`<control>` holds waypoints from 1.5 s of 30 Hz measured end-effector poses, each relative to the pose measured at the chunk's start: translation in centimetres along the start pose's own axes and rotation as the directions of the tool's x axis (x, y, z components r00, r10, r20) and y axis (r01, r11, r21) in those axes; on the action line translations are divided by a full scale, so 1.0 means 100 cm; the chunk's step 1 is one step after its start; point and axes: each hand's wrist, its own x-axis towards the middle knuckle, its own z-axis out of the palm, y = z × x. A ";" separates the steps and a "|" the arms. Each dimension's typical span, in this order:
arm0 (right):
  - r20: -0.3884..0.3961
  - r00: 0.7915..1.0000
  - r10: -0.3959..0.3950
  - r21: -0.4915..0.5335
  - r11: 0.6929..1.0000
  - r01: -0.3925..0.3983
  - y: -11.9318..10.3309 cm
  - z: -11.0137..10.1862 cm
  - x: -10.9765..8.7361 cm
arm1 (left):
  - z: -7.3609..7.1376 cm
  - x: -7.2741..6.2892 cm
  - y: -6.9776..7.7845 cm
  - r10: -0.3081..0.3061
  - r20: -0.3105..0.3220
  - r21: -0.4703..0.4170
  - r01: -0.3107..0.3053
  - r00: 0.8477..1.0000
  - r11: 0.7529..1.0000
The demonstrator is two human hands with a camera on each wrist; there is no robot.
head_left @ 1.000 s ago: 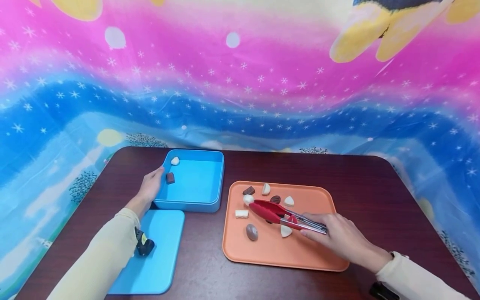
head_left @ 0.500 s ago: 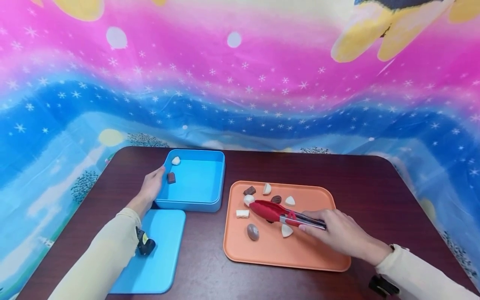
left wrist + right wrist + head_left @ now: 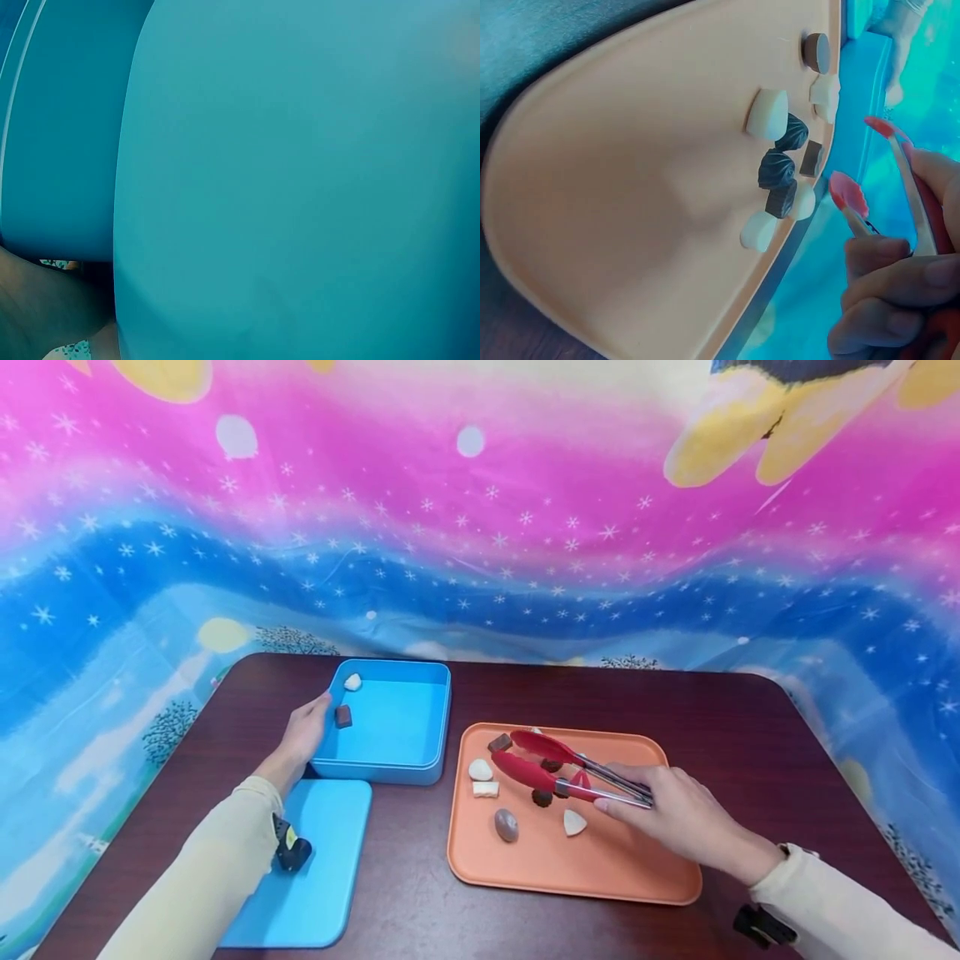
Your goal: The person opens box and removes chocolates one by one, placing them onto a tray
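My left hand holds the left side of an open blue box, its fingertips at the rim. Inside the box lie a white piece and a brown chocolate. In my right hand are red-tipped metal tongs, their tips spread apart over the orange tray. Nothing sits between the tips in the right wrist view. Left of the tips lie a rounded white chocolate and a white bar. Dark ruffled chocolates lie partly hidden beneath the tongs.
A flat blue lid lies in front of the box, below my left forearm. On the tray are also a brown egg-shaped chocolate, a white triangular piece and a brown block. A patterned cloth hangs behind the table.
The tongs have opened, one arm rising toward the back of the tray. The rounded white chocolate at their tips now lies farther left and nearer me. My left hand stays put.
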 end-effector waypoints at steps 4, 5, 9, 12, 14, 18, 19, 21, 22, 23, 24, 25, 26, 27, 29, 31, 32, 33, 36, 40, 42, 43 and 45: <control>-0.015 1.000 0.021 0.032 0.999 -0.020 -0.003 0.003 0.003 | 0.000 -0.001 0.001 0.004 0.000 0.002 -0.004 1.000 1.000; -0.019 1.000 0.023 0.041 0.999 -0.022 -0.004 0.004 0.004 | 0.000 -0.002 0.000 0.002 -0.002 0.001 -0.002 1.000 1.000; -0.037 0.999 0.017 0.065 0.998 -0.015 -0.009 0.009 0.009 | 0.000 -0.004 -0.002 -0.005 0.000 -0.005 0.005 1.000 1.000; -0.040 0.999 -0.001 0.084 0.996 0.004 -0.011 0.012 0.013 | 0.001 -0.004 -0.004 -0.010 -0.001 -0.004 0.010 1.000 1.000; -0.048 0.999 -0.017 0.103 0.994 0.022 -0.012 0.013 0.015 | 0.002 -0.003 -0.005 -0.009 0.002 -0.004 0.009 1.000 1.000; -0.102 0.992 -0.077 0.116 0.989 0.089 -0.011 0.016 0.021 | 0.002 -0.002 -0.004 -0.005 0.004 -0.004 0.005 1.000 1.000; -0.119 0.989 -0.090 0.113 0.988 0.104 -0.012 0.016 0.022 | 0.003 -0.002 -0.004 -0.003 0.004 -0.005 0.003 1.000 1.000; -0.140 0.985 -0.105 0.103 0.987 0.120 -0.012 0.017 0.025 | 0.003 -0.002 -0.002 0.000 0.000 -0.003 0.000 1.000 1.000; -0.148 0.983 -0.108 0.098 0.988 0.123 -0.013 0.017 0.027 | 0.003 -0.002 -0.001 0.002 -0.003 -0.001 -0.002 1.000 1.000; -0.152 0.983 -0.107 0.097 0.988 0.122 -0.013 0.018 0.028 | 0.003 -0.002 0.000 0.003 -0.004 0.000 -0.003 1.000 1.000; -0.154 0.983 -0.103 0.089 0.989 0.118 -0.014 0.018 0.030 | 0.003 -0.002 0.001 0.004 -0.004 0.001 -0.004 1.000 1.000; -0.159 0.982 -0.101 0.086 0.990 0.116 -0.016 0.019 0.031 | 0.002 -0.002 0.002 0.004 -0.004 0.002 -0.004 1.000 1.000; -0.164 0.981 -0.101 0.080 0.990 0.115 -0.017 0.019 0.033 | 0.002 -0.001 0.002 0.003 -0.004 0.001 -0.003 1.000 1.000; -0.171 0.980 -0.101 0.071 0.991 0.115 -0.019 0.020 0.035 | 0.002 -0.001 0.002 0.003 -0.005 0.002 -0.003 1.000 1.000; -0.180 0.979 -0.100 0.063 0.992 0.113 -0.022 0.020 0.038 | 0.001 -0.001 0.003 0.000 -0.004 0.004 0.000 1.000 1.000; -0.175 0.980 -0.098 0.064 0.992 0.111 -0.025 0.021 0.041 | 0.001 -0.001 0.003 -0.004 -0.003 0.008 0.004 1.000 1.000; -0.166 0.981 -0.099 0.075 0.991 0.112 -0.026 0.021 0.043 | 0.000 -0.001 0.003 -0.005 -0.002 0.010 0.005 1.000 1.000; -0.153 0.984 -0.095 0.091 0.990 0.110 -0.028 0.022 0.045 | 0.000 -0.001 0.003 -0.004 -0.003 0.014 0.004 1.000 1.000; -0.114 0.989 -0.097 0.145 0.983 0.113 -0.033 0.023 0.050 | 0.000 0.000 0.002 0.007 -0.002 0.014 -0.007 1.000 1.000; -0.089 0.991 -0.097 0.187 0.976 0.113 -0.040 0.027 0.055 | 0.001 -0.001 0.000 0.013 0.000 0.016 -0.013 1.000 1.000; -0.088 0.991 -0.097 0.186 0.976 0.112 -0.043 0.029 0.057 | 0.001 -0.002 0.000 0.009 0.003 0.024 -0.009 1.000 1.000; -0.092 0.991 -0.096 0.184 0.977 0.112 -0.045 0.030 0.057 | 0.001 -0.002 0.000 0.007 0.004 0.026 -0.007 1.000 1.000; -0.096 0.991 -0.098 0.189 0.975 0.115 -0.049 0.033 0.059 | 0.000 -0.003 0.000 0.004 0.004 0.025 -0.004 1.000 1.000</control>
